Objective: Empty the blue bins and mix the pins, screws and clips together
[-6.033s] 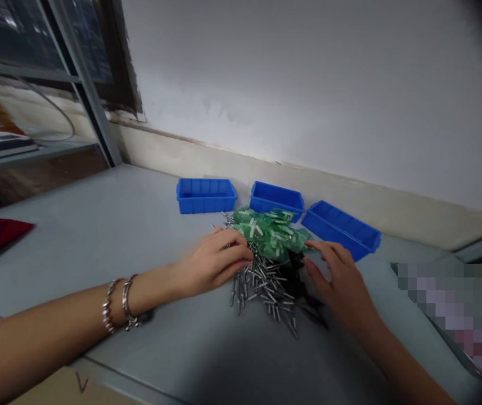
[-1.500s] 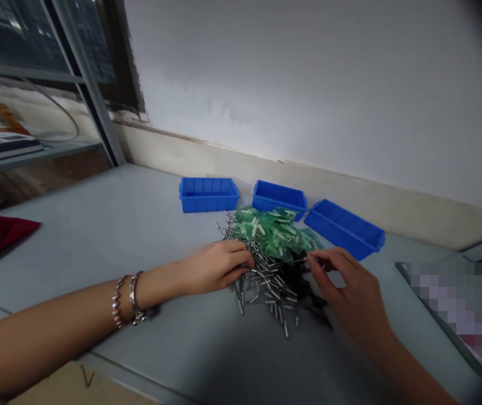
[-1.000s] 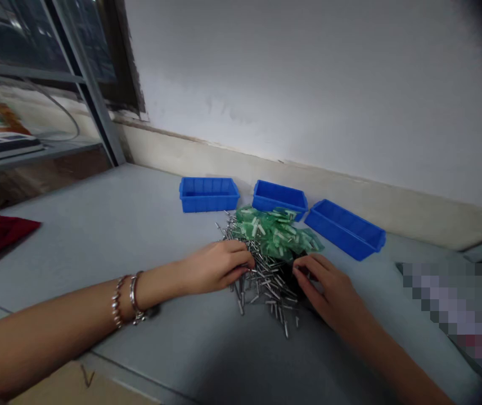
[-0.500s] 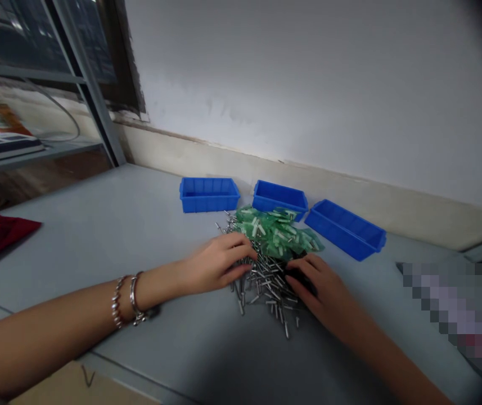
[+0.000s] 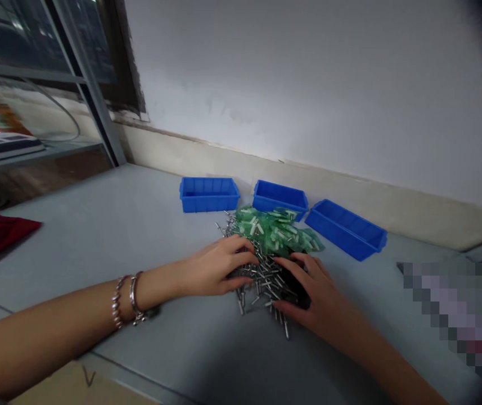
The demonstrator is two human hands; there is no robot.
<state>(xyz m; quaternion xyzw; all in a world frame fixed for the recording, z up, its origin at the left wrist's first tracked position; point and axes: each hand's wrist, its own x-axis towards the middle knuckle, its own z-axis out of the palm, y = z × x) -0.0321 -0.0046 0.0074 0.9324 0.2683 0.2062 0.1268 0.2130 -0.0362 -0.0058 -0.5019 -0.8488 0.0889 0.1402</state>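
Note:
A heap of silver blind rivets (image 5: 268, 281) lies on the grey table in front of me. My left hand (image 5: 226, 264) touches the heap's left side, fingers curved and apart, with nothing visibly held. On the right edge of the heap is my right hand (image 5: 314, 289), its thumb and fingers spread around some rivets and dark pieces (image 5: 293, 284). What lies under its palm is partly hidden. Green plastic bags (image 5: 274, 230) with pale and metallic pieces inside rest against the back of the heap, just beyond both hands.
Three blue bins stand along the wall: a left bin (image 5: 210, 202), a middle bin (image 5: 280, 197) and a right bin (image 5: 346, 230). A red packet (image 5: 2, 236) lies at the far left of the table (image 5: 97, 225). A metal shelf frame (image 5: 93, 107) rises at the left.
My right hand has spread its thumb and fingers and moved a little left over the rivets. My left hand's fingers have opened slightly at nearly the same spot.

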